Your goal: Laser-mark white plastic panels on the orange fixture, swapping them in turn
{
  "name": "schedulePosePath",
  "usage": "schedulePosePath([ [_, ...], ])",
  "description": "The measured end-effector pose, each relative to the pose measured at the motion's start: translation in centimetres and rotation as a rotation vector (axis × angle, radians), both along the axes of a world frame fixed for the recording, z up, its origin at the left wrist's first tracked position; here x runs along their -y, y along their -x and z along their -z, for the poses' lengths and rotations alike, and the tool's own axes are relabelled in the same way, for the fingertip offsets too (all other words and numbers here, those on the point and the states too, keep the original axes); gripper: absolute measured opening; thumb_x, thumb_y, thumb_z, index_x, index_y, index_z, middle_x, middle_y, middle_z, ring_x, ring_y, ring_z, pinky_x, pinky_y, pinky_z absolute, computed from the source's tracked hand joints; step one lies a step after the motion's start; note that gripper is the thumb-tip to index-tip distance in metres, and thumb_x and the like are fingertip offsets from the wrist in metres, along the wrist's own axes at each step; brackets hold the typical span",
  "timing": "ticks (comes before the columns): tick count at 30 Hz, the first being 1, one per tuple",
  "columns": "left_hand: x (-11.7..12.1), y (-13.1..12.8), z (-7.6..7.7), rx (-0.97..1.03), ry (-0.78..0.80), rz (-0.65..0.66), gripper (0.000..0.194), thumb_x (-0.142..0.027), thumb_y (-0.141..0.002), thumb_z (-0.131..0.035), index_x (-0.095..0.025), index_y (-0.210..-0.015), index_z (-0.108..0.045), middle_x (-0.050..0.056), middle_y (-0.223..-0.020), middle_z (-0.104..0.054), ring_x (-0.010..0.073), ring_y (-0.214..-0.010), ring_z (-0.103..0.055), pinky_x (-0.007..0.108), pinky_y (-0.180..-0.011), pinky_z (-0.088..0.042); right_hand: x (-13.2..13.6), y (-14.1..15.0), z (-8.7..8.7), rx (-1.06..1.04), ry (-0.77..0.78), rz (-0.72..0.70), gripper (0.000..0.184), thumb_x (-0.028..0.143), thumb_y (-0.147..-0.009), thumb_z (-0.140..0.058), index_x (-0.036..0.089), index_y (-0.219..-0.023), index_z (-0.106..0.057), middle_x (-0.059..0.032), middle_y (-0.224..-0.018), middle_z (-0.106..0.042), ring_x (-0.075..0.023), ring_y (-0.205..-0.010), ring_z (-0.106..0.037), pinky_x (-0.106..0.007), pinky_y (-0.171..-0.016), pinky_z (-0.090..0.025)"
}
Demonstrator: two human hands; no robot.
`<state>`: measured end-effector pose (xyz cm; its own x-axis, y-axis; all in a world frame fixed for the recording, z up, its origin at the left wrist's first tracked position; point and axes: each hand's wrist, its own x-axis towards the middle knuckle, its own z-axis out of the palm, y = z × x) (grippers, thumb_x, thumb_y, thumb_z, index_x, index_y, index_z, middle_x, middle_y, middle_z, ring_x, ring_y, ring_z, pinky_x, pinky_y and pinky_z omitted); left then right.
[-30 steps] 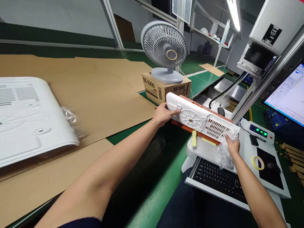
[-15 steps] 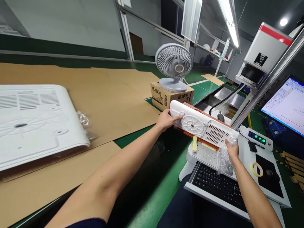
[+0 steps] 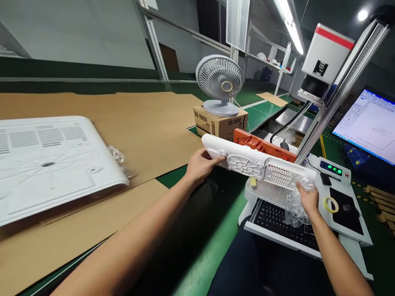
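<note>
Holding the long white slotted plastic panel (image 3: 259, 161) near both ends, gripped by left hand (image 3: 199, 165) and right hand (image 3: 309, 198), probably spaced wide for balance; poised before the upright orange slab-like fixture (image 3: 263, 144), perhaps touching, with crumpled clear plastic film (image 3: 294, 211) bunched below right hand.

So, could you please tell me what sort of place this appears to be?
Most likely a factory or workshop: a boxy machine head is mounted on a metal column, sheets of cardboard cover a long bench at left, and slatted wooden pallets show at right.
</note>
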<state>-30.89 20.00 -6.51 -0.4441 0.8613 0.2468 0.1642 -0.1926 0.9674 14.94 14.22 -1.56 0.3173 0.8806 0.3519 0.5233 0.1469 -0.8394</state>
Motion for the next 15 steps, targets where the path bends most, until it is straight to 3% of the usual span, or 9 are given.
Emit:
schedulePosePath([
  [5,7.0,-2.5,-2.1,0.152,-0.173,-0.012,0.080,-0.058,-0.059,-0.105,-0.020,-0.116,-0.064,0.012,-0.123,-0.079,0.0394,-0.122,-0.074,0.063,-0.115,-0.058,7.1,-2.5,-4.5,0.011,-0.261,-0.003,0.049,0.063,-0.078,-0.092,0.019,-0.096,-0.080,-0.0130,-0.098,-0.082,-0.0329,-0.092,-0.077,-0.052,-0.095,-0.064],
  [8,10.0,-3.9,-3.8,0.175,-0.341,0.034,0.077,-0.062,-0.059,-0.107,-0.026,-0.108,-0.060,0.008,-0.117,-0.080,0.0388,-0.127,-0.075,0.068,-0.120,-0.056,11.0,-4.3,-7.5,0.109,-0.447,-0.097,0.029,0.043,-0.087,-0.089,0.022,-0.106,-0.079,-0.0098,-0.111,-0.080,-0.0302,-0.108,-0.075,-0.054,-0.107,-0.060],
  [10,11.5,-4.6,-5.0,0.140,-0.475,0.116,0.072,-0.068,-0.062,-0.105,-0.030,-0.105,-0.060,0.003,-0.114,-0.079,0.0376,-0.131,-0.074,0.070,-0.125,-0.053,13.2,-5.5,-9.1,0.152,-0.556,-0.149,0.028,0.034,-0.088,-0.087,0.024,-0.112,-0.078,-0.0086,-0.121,-0.078,-0.0303,-0.119,-0.073,-0.055,-0.112,-0.057],
  [15,13.8,-7.0,-8.0,-0.019,-0.598,0.247,0.049,-0.073,-0.071,-0.096,-0.037,-0.095,-0.073,-0.002,-0.106,-0.081,0.0394,-0.130,-0.075,0.075,-0.125,-0.052,17.7,-8.1,-11.1,0.091,-0.716,-0.043,0.024,0.044,-0.093,-0.084,0.027,-0.109,-0.077,-0.0084,-0.124,-0.078,-0.0311,-0.118,-0.073,-0.060,-0.114,-0.053],
])
